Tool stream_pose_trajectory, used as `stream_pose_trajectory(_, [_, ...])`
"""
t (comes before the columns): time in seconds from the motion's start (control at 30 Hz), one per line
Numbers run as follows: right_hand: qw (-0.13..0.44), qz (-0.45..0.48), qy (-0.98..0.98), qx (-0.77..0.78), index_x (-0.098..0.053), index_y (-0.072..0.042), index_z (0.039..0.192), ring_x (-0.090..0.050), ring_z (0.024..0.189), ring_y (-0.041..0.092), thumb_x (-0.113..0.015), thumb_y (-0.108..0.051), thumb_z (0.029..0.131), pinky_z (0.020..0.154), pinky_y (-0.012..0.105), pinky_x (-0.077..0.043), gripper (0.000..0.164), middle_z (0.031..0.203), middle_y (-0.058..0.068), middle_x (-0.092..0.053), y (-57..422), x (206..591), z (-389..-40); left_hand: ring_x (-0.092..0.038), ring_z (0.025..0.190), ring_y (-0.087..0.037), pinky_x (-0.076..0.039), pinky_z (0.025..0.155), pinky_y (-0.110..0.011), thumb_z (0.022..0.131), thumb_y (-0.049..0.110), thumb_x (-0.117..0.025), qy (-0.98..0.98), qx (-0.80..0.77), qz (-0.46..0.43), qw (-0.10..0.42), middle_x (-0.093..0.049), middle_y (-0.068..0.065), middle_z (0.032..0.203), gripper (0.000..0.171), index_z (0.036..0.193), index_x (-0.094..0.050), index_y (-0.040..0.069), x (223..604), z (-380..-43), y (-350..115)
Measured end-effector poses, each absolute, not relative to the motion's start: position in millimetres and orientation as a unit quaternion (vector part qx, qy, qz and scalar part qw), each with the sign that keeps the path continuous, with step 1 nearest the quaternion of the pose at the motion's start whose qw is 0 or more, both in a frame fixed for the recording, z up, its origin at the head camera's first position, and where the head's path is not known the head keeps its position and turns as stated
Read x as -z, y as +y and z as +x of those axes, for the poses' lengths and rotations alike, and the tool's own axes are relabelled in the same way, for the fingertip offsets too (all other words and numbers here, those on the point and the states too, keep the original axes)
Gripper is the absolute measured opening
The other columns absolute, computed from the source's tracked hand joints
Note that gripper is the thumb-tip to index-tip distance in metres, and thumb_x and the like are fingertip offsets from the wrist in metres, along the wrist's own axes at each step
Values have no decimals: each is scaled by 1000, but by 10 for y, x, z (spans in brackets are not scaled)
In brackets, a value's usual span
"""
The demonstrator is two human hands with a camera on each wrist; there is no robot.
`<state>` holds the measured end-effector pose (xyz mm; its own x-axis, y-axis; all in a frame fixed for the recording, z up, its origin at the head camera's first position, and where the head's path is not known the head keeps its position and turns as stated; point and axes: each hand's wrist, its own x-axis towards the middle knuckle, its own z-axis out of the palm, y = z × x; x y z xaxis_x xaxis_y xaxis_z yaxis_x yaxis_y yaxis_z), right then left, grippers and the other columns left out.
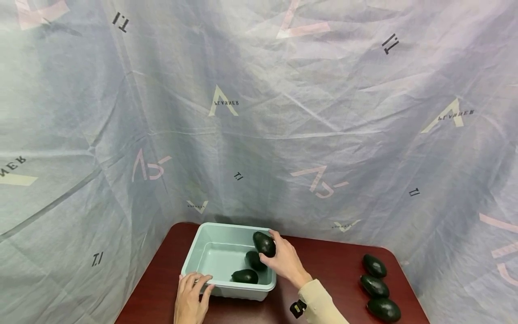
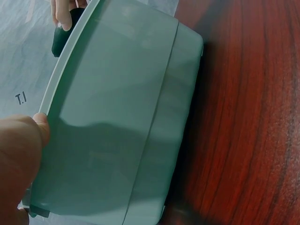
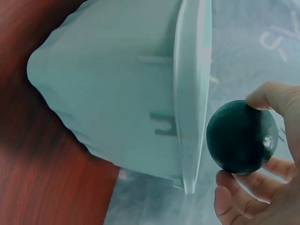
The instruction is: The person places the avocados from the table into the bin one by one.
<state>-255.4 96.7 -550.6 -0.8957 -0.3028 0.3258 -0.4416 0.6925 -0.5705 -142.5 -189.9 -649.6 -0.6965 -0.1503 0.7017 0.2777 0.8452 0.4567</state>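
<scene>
My right hand (image 1: 285, 258) grips a dark green avocado (image 1: 264, 244) between thumb and fingers, over the right side of a pale green plastic bin (image 1: 238, 292). In the right wrist view, the held avocado (image 3: 241, 137) shows its rounded end beside the bin's rim (image 3: 191, 93). Two more avocados lie inside the bin, one at the front (image 1: 244, 276) and another (image 1: 254, 260) partly hidden behind the held one. My left hand (image 1: 192, 297) holds the bin's front left corner, fingers over the rim and thumb (image 2: 42, 126) against the outer side.
Three avocados lie in a row along the right of the dark red wooden table (image 1: 323, 270): far (image 1: 374, 266), middle (image 1: 374, 286) and near (image 1: 384, 310). A grey printed cloth (image 1: 283, 135) hangs behind the table and on both sides.
</scene>
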Motion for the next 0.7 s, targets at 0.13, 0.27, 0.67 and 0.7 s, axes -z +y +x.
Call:
stream_pose_trajectory(0.13, [104,208,-914,-331,-47,-12,157,-70,117,33,-82,-40,91,94,53,-62,80,135,15,-69,918,5547,-2557,-58,113,-32,-39,108,-81,78,14,-92,-879,276,-35,386,-66,-3,101,27,102,-80,16,6504,-1419,-1894])
stream_pose_trajectory(0.27, [112,211,-909,-340,-48,-13,156,-70,116,33,-79,-38,95,92,51,-63,73,138,15,-68,888,5562,-2559,-58,115,-32,-36,115,-79,80,15,-91,-880,276,-32,384,-66,-4,102,26,103,-80,16,6506,-1428,-1876])
stream_pose_trajectory(0.67, [169,188,-920,-301,-68,-10,139,-68,124,34,-79,-30,93,103,53,-60,51,134,12,-72,1068,5608,-2629,-58,114,-31,-40,106,-81,78,14,-92,-879,273,-33,390,-67,-2,102,28,103,-80,17,6497,-1419,-1886])
stream_pose_trajectory(0.7, [169,180,-922,-300,-68,-11,138,-68,125,34,-79,-29,93,104,54,-59,50,134,11,-72,1103,5621,-2638,-58,114,-31,-40,106,-81,78,14,-92,-879,274,-33,389,-67,-2,102,28,103,-80,17,6498,-1417,-1890])
